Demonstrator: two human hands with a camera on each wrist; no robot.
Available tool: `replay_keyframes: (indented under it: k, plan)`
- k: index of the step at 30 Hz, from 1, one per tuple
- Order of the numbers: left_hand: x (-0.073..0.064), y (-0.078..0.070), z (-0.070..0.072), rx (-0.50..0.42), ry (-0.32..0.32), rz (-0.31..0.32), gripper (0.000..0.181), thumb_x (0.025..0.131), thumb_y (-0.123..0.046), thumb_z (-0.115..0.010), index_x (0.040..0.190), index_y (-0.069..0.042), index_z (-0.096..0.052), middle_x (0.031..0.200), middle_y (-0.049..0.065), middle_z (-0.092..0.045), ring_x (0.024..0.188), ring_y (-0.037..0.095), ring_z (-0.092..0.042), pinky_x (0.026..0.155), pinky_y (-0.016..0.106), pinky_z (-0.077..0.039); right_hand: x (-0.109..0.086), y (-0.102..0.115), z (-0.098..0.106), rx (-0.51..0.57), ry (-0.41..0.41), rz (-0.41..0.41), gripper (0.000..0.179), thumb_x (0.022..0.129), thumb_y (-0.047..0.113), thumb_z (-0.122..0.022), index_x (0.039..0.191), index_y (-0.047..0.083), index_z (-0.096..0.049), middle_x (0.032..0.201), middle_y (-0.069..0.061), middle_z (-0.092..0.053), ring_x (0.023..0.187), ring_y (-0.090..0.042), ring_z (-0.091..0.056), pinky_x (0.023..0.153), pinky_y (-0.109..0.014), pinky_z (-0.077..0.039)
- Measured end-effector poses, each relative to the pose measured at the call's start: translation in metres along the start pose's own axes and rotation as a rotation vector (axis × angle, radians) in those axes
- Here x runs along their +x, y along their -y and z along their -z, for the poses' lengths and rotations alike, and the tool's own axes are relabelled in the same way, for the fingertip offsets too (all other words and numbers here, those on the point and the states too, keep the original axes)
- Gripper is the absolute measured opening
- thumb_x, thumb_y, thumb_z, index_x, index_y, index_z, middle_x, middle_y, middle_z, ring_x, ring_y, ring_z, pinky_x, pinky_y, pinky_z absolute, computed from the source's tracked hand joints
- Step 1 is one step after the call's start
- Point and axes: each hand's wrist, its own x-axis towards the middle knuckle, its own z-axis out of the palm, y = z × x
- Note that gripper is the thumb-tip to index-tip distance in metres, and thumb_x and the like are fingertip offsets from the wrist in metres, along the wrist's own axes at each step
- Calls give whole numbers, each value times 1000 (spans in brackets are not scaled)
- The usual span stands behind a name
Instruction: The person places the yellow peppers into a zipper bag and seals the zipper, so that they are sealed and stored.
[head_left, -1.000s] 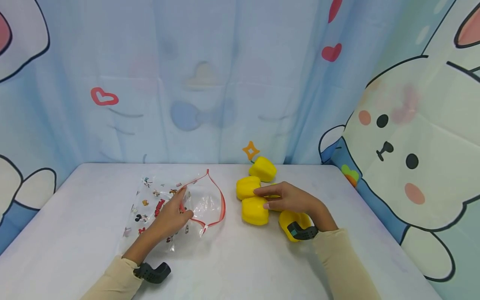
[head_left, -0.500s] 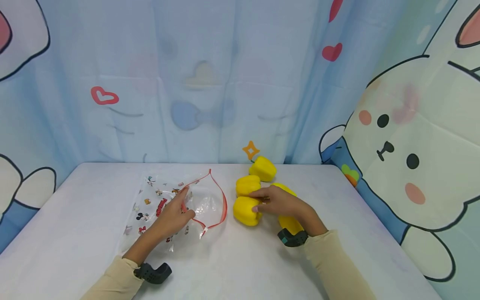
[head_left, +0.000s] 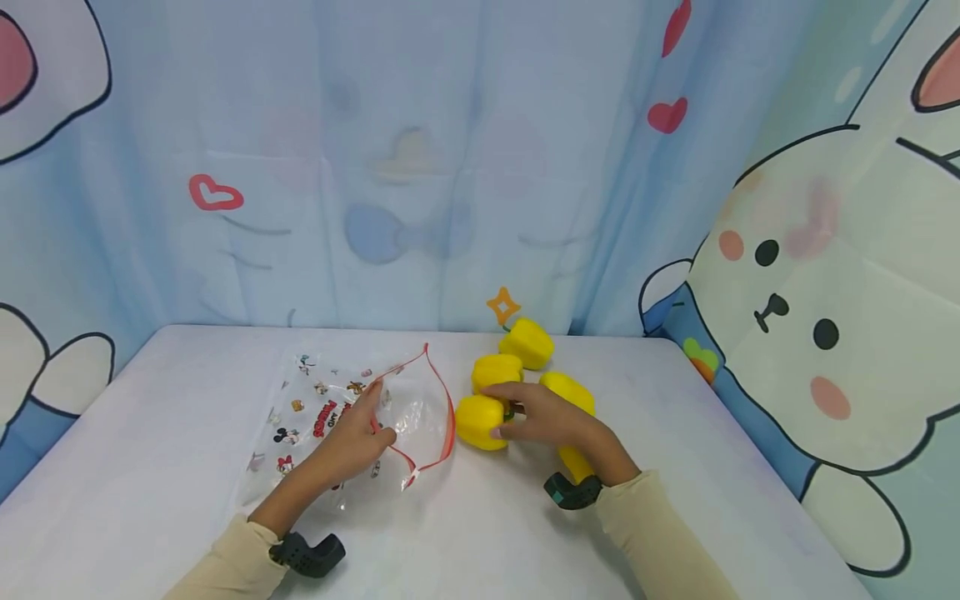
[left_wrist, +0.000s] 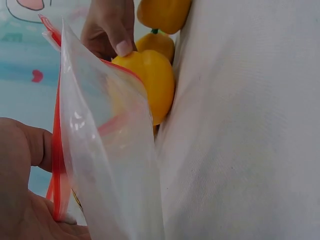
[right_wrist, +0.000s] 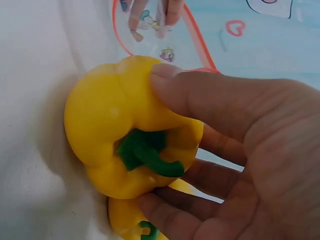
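Observation:
My left hand point(head_left: 350, 439) holds the upper edge of a clear printed zip bag point(head_left: 300, 408), thumb and fingers spread along its red zip strip point(left_wrist: 59, 150). The bag's mouth gapes toward the right. Just beyond that mouth, my right hand point(head_left: 543, 417) grips a yellow bell pepper point(head_left: 480, 422), thumb on one side and fingers on the other. Its green stem point(right_wrist: 150, 155) faces the palm in the right wrist view. In the left wrist view the pepper point(left_wrist: 155, 85) stands right behind the bag's rim; whether they touch, I cannot tell.
Behind the held pepper sits another yellow pepper point(head_left: 497, 372), with one more point(head_left: 527, 343) farther back. Further yellow peppers point(head_left: 568, 390) lie partly hidden by the right hand and forearm. All rest on a white table point(head_left: 420, 550) before a printed blue curtain point(head_left: 405, 100).
My right hand has moved left with the gripped pepper, bringing it from the group to the bag's mouth. The left hand and bag have shifted only slightly.

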Motion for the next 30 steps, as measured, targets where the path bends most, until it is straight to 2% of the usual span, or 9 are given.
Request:
replay_keyframes:
  k: [12, 24, 30]
  plan:
    - [-5, -8, -6, 24, 33, 38, 79, 91, -14, -53, 153, 6, -7, 160, 20, -3, 146, 34, -4, 113, 52, -13, -3, 5, 3, 4, -56, 54, 57, 90, 22, -68, 140, 3, -50, 137, -9, -53, 113, -23, -54, 99, -45, -45]
    - [-7, -12, -12, 27, 35, 83, 81, 91, -16, -55, 153, 4, -8, 161, 18, -4, 146, 35, -8, 111, 56, -19, -6, 18, 2, 168, -141, 203, 57, 91, 14, -67, 143, 1, -46, 142, -13, -47, 118, -29, -55, 99, -43, -45]
    - [-9, -16, -16, 47, 39, 82, 82, 91, -18, -56, 154, 4, -8, 161, 17, -4, 145, 35, -11, 109, 57, -22, -7, 30, -4, 211, -168, 203, 56, 91, 14, -68, 142, 4, -48, 138, -11, -50, 115, -27, -56, 96, -38, -48]
